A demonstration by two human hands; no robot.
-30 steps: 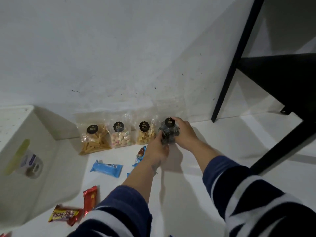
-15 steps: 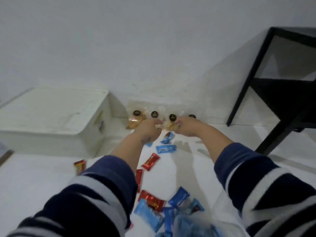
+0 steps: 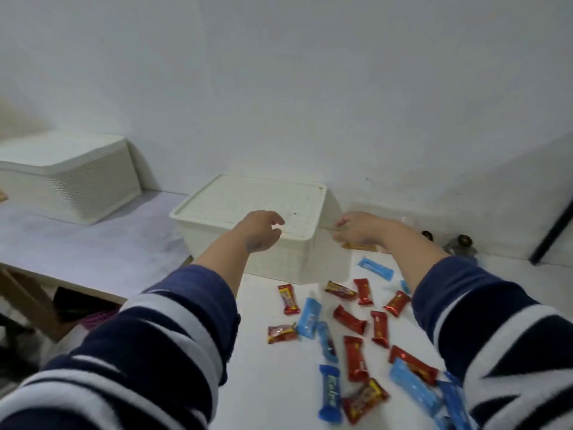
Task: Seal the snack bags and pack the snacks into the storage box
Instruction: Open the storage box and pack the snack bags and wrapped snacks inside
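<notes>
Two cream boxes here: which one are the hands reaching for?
The nearer lidded box, beside the scattered snack bars. Both hands, left and right, hover at it; the far-left box sits apart.

A plain white wall (image 3: 279,88) forms the backdrop, meeting a white work surface (image 3: 273,383). A lower pale shelf (image 3: 93,243) with a wooden frame (image 3: 28,302) adjoins at left. A black metal leg (image 3: 552,231) stands at far right.

Both empty hands, left (image 3: 259,228) and right (image 3: 359,228), hover at the lidded storage box (image 3: 248,206); wrapped snacks (image 3: 353,321) lie scattered nearby.
</notes>
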